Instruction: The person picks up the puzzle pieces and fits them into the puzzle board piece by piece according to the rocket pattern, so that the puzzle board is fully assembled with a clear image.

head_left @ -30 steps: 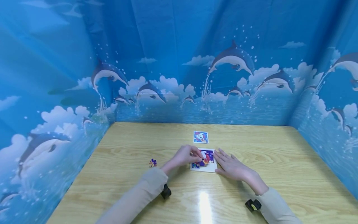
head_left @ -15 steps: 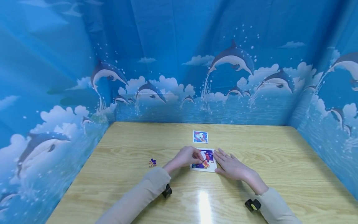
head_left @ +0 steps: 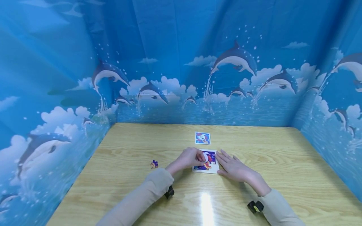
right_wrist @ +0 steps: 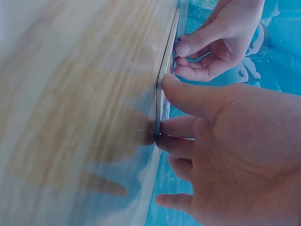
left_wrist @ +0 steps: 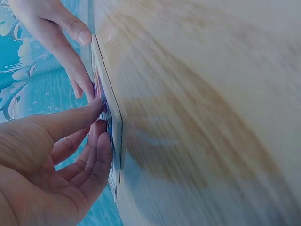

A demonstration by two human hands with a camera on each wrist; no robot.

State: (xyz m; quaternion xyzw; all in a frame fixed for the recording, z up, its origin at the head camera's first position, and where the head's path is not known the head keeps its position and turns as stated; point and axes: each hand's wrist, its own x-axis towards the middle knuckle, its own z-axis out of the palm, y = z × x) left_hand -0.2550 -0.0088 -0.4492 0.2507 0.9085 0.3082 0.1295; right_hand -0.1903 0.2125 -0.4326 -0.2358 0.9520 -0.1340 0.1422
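A white square puzzle board (head_left: pixel 213 169) lies mid-table in the head view, partly filled with purple, red and orange pieces. Over its left half, my left hand (head_left: pixel 191 158) keeps thumb and fingertips together on a puzzle piece, which the fingers mostly cover. In the left wrist view, the left thumb (left_wrist: pixel 94 109) and fingertips meet the board's face. My right hand (head_left: pixel 233 167) rests along the board's right edge with fingers extended. Its thumb (right_wrist: pixel 173 84) and fingers touch that edge in the right wrist view. The board's upper left corner is hidden behind the left hand.
A loose purple and orange puzzle piece (head_left: pixel 154 164) lies on the table to the left, near the left forearm. Behind the board is a small picture card (head_left: pixel 202 138) with a white rocket-like figure. Blue dolphin-print curtains (head_left: pixel 175 62) enclose the table's back and sides.
The puzzle piece under my left hand has shifted from tilted above the board to level among the other pieces. The left fingers have moved slightly over it. My right hand stays put.
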